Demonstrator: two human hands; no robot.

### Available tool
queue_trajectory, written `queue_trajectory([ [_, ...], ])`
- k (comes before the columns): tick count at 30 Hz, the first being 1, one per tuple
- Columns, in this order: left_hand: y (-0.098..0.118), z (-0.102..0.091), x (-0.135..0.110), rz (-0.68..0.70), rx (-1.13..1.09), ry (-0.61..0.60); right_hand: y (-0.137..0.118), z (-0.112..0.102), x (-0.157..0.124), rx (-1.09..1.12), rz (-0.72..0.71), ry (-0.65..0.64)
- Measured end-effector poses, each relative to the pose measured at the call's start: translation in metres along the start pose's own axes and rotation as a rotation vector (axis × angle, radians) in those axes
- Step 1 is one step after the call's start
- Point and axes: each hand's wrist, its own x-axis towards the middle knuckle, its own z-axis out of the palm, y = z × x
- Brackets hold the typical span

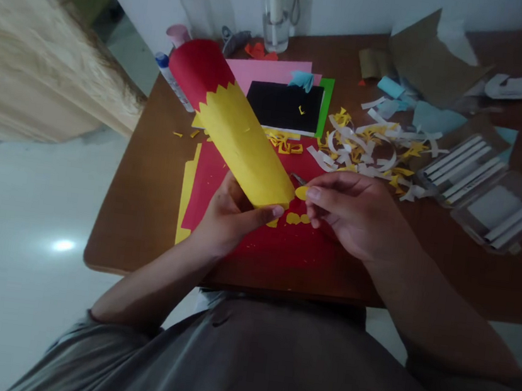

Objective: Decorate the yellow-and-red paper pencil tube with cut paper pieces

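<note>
Head view, left hand (227, 218) is gripping a red-and-yellow paper cylinder (236, 130), right hand (353, 210) is pinching a yellow oval paper piece (300, 193) beside it

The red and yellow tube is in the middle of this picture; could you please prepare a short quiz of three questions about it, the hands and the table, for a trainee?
1. Which hand grips the red and yellow tube near its yellow end?
2. True or false: the right hand is holding a marker.
3. Choose one. The large sheet on the table, below the hands, is:
A) pink
B) red
C) green

Key:
1. The left hand.
2. False; it pinches a small yellow piece between its fingers.
3. B
</note>
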Motion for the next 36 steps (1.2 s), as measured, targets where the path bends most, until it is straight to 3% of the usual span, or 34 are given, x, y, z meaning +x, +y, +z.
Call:
queue_trajectory([
  [6, -0.002, 0.001, 0.001, -0.002, 0.007, -0.011, 0.006, -0.004, 0.001, -0.053, 0.017, -0.058],
  [11, -0.001, -0.001, -0.002, -0.026, 0.05, -0.054, 0.0, -0.005, -0.009, -0.42, -0.391, 0.007],
  [15, -0.002, -0.005, -0.006, -0.051, 0.038, -0.207, -0.007, -0.006, -0.015, -0.754, -0.667, -0.111],
  [19, -0.004, -0.008, -0.009, -0.059, 0.047, -0.318, -0.002, -0.009, -0.01, -0.815, -0.896, -0.106],
  [28, -0.004, -0.01, -0.013, -0.037, 0.129, -0.358, -0.001, -0.016, -0.008, -1.036, -1.082, -0.076],
  [36, -0.003, -0.014, -0.015, -0.069, 0.222, -0.315, 0.004, -0.011, -0.011, -0.978, -1.014, -0.048],
])
